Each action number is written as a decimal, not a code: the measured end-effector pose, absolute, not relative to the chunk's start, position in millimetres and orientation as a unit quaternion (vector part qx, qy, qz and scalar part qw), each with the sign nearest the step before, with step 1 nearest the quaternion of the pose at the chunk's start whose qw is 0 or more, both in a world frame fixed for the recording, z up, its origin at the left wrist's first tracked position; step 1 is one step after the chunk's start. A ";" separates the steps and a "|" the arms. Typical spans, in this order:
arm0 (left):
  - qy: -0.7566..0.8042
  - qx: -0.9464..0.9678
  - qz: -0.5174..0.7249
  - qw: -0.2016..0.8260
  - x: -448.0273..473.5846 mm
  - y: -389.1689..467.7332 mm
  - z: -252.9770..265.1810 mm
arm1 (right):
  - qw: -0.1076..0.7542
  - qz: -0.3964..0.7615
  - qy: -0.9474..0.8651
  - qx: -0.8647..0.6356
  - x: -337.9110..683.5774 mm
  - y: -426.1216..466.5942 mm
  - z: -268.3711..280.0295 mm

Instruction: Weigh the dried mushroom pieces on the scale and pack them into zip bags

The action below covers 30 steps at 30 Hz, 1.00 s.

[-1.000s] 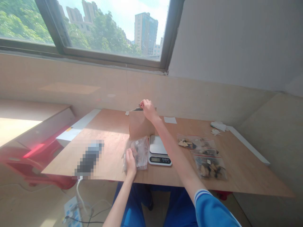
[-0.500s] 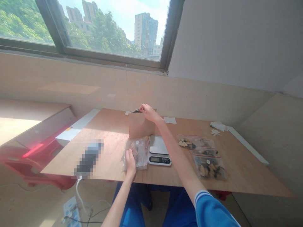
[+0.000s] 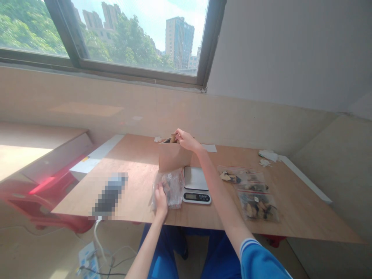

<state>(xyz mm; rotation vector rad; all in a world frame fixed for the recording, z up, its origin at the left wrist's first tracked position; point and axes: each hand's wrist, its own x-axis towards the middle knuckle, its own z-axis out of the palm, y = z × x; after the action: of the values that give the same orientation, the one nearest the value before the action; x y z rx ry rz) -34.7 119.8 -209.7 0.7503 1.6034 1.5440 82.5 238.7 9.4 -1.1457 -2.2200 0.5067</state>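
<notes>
My left hand [image 3: 161, 197] is closed on a clear plastic zip bag [image 3: 174, 193], which lies on the table beside the scale. A brown paper bag [image 3: 174, 157] stands upright behind the plastic bag, its mouth open and something dark showing inside. At that mouth my right hand [image 3: 186, 138] has its fingers pinched on a small tan piece [image 3: 173, 138]; I cannot tell exactly what the piece is. To the right of the plastic bag is a white digital scale [image 3: 196, 198] with a bare metal plate, partly behind my right forearm.
Several filled zip bags [image 3: 258, 209] with tan and dark pieces lie to the right. A blurred-out phone-like object [image 3: 107, 195] with a white cable is at left. White papers [image 3: 267, 155] lie at the far right, and a wall rises behind the table [image 3: 305, 217].
My right hand has risen slightly and shifted a little right at the paper bag's mouth, and a tan piece now shows at its fingers. The bag's mouth looks wider. My left hand stays put.
</notes>
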 end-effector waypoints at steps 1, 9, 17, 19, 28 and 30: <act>0.629 0.293 0.607 0.387 -34.7 119.8 -209.9 | 0.294 0.187 -0.833 -0.430 83.5 237.3 9.9; 0.616 0.300 0.604 0.406 -35.2 119.3 -208.8 | 0.253 0.181 -0.845 -0.435 81.0 227.5 10.0; 0.613 0.293 0.617 0.397 -35.3 119.9 -208.1 | 0.291 0.119 -0.836 -0.450 76.4 218.5 10.9; 0.611 0.296 0.619 0.394 -35.2 118.8 -205.5 | 0.328 0.094 -0.829 -0.443 77.8 209.4 11.4; 0.585 0.313 0.631 0.403 -33.1 111.6 -188.7 | 0.412 0.371 -0.657 -0.511 105.9 150.5 -53.9; 0.573 0.317 0.635 0.411 -32.8 111.0 -188.4 | 0.378 0.446 -0.636 -0.505 109.3 138.7 -77.5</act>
<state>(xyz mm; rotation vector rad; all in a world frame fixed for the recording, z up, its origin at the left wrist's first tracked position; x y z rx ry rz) -32.8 111.0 -188.4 0.7974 1.4418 1.5977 109.3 138.7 -77.5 -1.2906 -1.6248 1.1393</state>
